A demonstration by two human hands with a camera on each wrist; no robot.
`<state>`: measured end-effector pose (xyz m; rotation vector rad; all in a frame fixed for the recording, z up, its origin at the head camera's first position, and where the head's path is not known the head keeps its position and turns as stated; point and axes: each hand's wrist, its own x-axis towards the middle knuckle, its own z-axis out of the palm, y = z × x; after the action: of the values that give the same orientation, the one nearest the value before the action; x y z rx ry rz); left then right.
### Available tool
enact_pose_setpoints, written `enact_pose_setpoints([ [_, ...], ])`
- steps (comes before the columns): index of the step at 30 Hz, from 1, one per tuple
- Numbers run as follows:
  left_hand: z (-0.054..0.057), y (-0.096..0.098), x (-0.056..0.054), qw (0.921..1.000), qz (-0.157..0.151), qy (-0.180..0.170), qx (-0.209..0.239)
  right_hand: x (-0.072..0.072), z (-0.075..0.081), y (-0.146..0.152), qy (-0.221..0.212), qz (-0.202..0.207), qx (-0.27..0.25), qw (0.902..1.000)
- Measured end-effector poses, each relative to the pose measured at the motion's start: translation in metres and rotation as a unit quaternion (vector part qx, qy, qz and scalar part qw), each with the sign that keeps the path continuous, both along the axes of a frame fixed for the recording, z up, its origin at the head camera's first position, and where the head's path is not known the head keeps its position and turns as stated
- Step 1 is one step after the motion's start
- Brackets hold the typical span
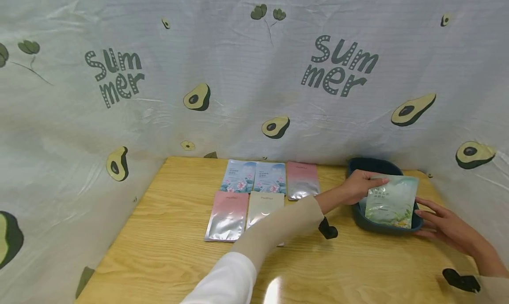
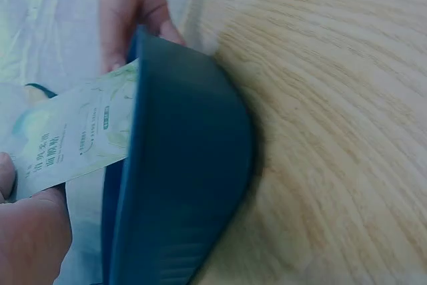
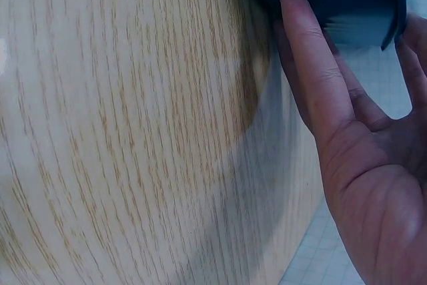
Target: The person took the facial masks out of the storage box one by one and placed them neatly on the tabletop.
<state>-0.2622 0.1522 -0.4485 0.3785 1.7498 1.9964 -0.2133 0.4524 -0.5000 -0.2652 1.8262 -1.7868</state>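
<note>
My left hand (image 1: 358,185) pinches the upper left edge of a pale green face mask packet (image 1: 390,202) with thumb and fingers. The packet leans over the dark blue basket (image 1: 375,227), its lower part at the near rim. In the left wrist view, the packet's far end (image 2: 113,108) passes behind the basket wall (image 2: 187,138). My right hand (image 1: 451,226) is at the basket's right side. Its fairly straight fingers (image 3: 313,58) touch the outer wall, and another digit reaches the rim.
Left of the basket lie two blue floral packets (image 1: 238,176), two pink-and-silver packets (image 1: 227,215), and a cream-and-silver packet (image 1: 265,204), which my left sleeve partly covers. A sheet (image 1: 238,61) printed with avocados hangs behind the wooden table (image 1: 167,233) and along its sides.
</note>
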Motion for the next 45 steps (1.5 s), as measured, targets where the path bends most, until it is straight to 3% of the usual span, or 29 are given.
enact_pose_setpoints([
  [7,0.009,-0.016,-0.002,0.9981,0.037,0.003,0.050,0.003,-0.002,0.000,0.021,-0.025,0.091,0.9953],
  [13,0.021,-0.032,-0.009,0.9922,0.042,-0.015,0.116,0.003,0.000,0.002,0.022,-0.025,0.088,0.9956],
  [21,0.035,-0.059,-0.013,0.9897,0.057,-0.002,0.131,0.007,-0.001,0.002,0.031,-0.022,0.057,0.9977],
  [28,0.035,-0.082,-0.014,0.9911,0.068,0.009,0.114,0.007,0.001,0.001,0.017,-0.028,0.053,0.9981],
  [37,0.036,-0.111,-0.012,0.9939,0.065,0.069,0.056,0.006,0.002,-0.002,0.029,-0.023,0.037,0.9986],
  [45,0.033,-0.132,-0.006,0.9935,0.081,0.079,0.010,0.003,0.001,-0.004,0.021,-0.017,0.025,0.9993],
])
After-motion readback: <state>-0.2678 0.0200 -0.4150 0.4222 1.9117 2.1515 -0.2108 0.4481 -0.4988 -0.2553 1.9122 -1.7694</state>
